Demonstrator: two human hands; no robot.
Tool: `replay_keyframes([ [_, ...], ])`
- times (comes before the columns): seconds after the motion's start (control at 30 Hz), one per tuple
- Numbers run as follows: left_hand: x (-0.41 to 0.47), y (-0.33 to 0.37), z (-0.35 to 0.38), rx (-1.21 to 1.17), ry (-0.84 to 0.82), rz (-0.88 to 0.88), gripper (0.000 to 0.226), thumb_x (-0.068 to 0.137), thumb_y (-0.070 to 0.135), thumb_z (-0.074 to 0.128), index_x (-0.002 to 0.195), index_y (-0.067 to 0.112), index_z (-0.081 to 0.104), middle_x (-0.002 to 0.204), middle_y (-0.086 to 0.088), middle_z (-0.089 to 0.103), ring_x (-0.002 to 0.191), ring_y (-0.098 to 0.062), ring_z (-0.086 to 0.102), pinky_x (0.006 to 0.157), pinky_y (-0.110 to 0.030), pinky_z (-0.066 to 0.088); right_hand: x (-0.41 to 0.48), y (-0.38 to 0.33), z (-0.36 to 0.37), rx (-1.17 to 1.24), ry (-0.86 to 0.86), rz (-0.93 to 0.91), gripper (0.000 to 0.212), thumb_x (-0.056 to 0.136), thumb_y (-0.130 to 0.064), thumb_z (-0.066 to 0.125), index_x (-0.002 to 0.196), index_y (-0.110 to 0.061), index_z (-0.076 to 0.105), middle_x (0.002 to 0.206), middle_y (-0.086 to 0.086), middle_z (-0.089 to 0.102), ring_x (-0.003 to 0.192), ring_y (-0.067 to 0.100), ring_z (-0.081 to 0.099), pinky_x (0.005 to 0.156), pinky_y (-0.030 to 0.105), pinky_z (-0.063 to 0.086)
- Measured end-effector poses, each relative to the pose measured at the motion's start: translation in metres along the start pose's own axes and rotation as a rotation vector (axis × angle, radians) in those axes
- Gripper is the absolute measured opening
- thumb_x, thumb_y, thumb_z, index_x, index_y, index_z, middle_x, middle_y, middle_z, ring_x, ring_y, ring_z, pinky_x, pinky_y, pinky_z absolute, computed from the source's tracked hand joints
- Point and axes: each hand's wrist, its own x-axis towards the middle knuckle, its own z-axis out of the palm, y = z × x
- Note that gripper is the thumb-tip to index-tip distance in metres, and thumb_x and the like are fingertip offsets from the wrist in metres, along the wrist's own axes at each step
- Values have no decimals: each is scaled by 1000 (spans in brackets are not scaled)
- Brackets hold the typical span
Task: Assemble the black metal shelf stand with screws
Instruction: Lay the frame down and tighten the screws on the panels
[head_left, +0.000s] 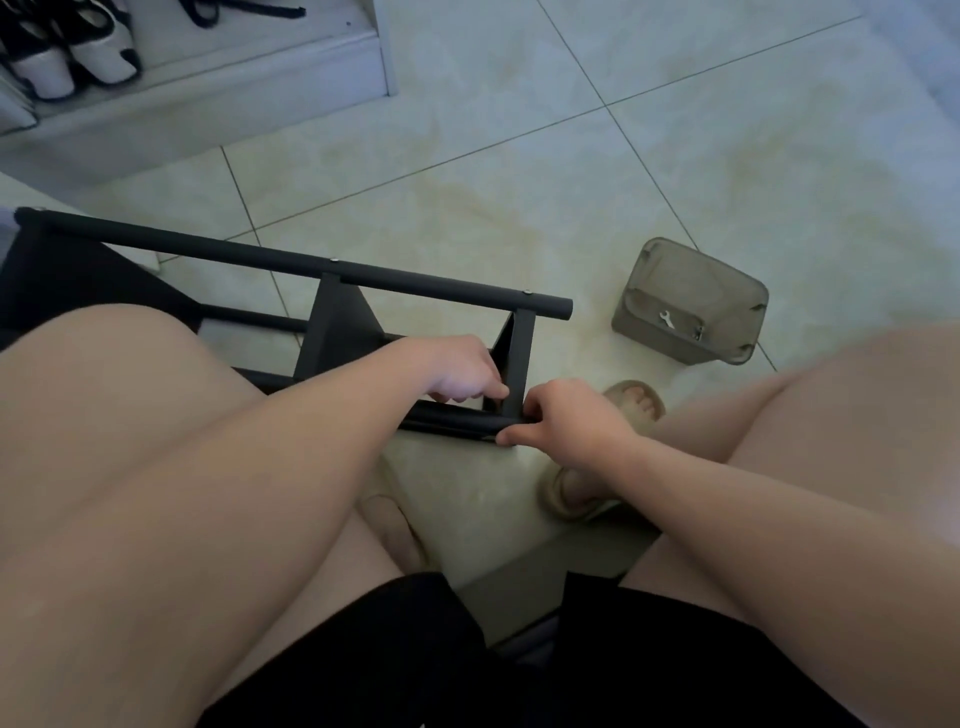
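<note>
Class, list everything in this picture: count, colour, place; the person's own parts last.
shelf stand: one, black, on its side on the floor
bin: one, grey-brown, on the floor right of the stand
wrench: one, silver, inside the bin
shoes: at least two, white and black, on the ledge at top left
sandal: one, beige, worn, behind the right hand
left hand: one, fingers curled at the stand's end
right hand: one, gripping the stand

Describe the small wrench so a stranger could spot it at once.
On the pale tiled floor, right of the black shelf frame, sits a grey-brown plastic box. The wrench lies inside it. It is the one bright silver piece there, with a forked end.
</note>
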Motion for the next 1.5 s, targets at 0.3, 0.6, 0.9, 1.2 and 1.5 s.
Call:
replay_keyframes([
  [0.3,-14,-1,29,-1,-40,13,24,91,35,65,101,15,75,73,-4,52,69,-25,43,67,-32,37,-27,2,17,-36,-21,14,45,78,-59,78,62,-25,53,61,-8,54,57,9,50,48,30,32],
  [0.6,-23,1,38,64,-19,4,31,89,38,64,106,14,75,76,-4,55,70,-24,45,73,-32,40,-41,-3,20,-413,274,43,120,52,-92,67,138,-15,35,141,6,38,132,31,39,98,46,41],
  [0.9,-33,6,46,123,1,45,31,94,34,61,122,22,72,82,13,55,85,-14,53,82,-27,39,-24,4,12,-432,100,-58,165,46,-101,56,156,-8,-24,163,18,-31,151,41,-25,125,55,-6],
  [1.2,-28,0,31,-486,-39,-125,20,93,-1,50,94,3,69,84,-9,65,63,-14,51,62,-22,48,-25,3,10,-403,93,-87,164,49,-98,61,156,-6,-23,163,20,-30,151,41,-26,125,52,-9],
  [1.5,-33,-6,15,-821,-135,-108,29,101,-11,36,105,2,62,87,-13,77,76,-14,75,63,-23,59,-26,1,8,-379,84,-77,164,50,-97,62,157,-6,-23,163,19,-30,151,41,-26,125,52,-9],
])
